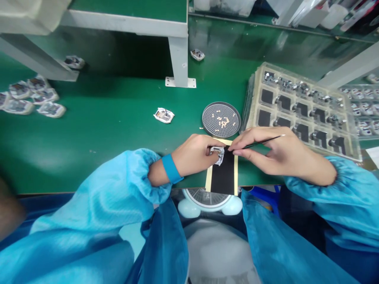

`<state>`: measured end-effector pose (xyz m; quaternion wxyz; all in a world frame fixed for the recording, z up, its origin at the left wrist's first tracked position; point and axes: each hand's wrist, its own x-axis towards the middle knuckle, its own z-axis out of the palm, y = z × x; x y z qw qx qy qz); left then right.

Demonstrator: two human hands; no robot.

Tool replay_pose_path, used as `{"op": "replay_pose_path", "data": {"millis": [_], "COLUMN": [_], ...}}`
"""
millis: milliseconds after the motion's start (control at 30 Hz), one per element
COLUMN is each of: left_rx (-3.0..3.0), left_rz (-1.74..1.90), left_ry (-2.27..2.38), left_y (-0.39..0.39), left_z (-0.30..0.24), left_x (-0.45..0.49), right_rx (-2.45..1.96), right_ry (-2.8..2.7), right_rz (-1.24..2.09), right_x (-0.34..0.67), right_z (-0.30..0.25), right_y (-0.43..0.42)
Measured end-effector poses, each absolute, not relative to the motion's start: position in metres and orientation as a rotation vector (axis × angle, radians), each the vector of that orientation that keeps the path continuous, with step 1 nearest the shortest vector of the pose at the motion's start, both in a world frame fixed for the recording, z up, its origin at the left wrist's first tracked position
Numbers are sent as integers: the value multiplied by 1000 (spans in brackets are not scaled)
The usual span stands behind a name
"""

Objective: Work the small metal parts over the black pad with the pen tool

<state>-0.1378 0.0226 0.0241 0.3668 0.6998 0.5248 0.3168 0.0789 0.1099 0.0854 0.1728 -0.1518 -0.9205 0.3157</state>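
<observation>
My left hand (pixel 195 153) sits at the centre of the frame, fingers curled shut around a small metal part (pixel 218 153), pinning it on the top end of a black pad (pixel 223 173) with pale yellow edges. My right hand (pixel 275 152) comes in from the right, thumb and fingers pinched on thin black tweezers (pixel 260 142); their tip meets the part just beside my left fingertips, and their back end sticks out toward the right over my knuckles. The two hands are nearly touching over the part. A blue wristband (pixel 171 169) circles my left wrist, and both arms wear light blue sleeves (pixel 118 189).

The pad lies at the near edge of the green bench (pixel 112 118) and hangs slightly over it. Just above the hands, a round perforated dish (pixel 221 119) holds a scatter of tiny pale pieces. To its right, a clear tray (pixel 302 108) is tilted across the bench, its pockets filled with dark squares and small metal parts; more trays (pixel 363 108) lie beyond it at the right edge.

A single loose part (pixel 164 115) lies on the bench left of the dish, another (pixel 197 54) farther up near a grey shelf leg (pixel 179 59). At the far left, a cluster of similar parts (pixel 32 96) rests. Below the bench edge, a pale round fan (pixel 209 203) shows between my arms.
</observation>
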Motion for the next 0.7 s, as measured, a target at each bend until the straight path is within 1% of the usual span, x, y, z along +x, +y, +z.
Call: {"op": "replay_pose_path", "data": {"millis": [700], "left_rx": [1816], "left_rz": [812], "left_ry": [1341], "left_y": [22], "left_z": [27], "left_x": [-139], "right_rx": [-371], "right_ry": [-2725], "right_rz": [773], "right_x": [67], "right_z": [92], "right_y": [113]}}
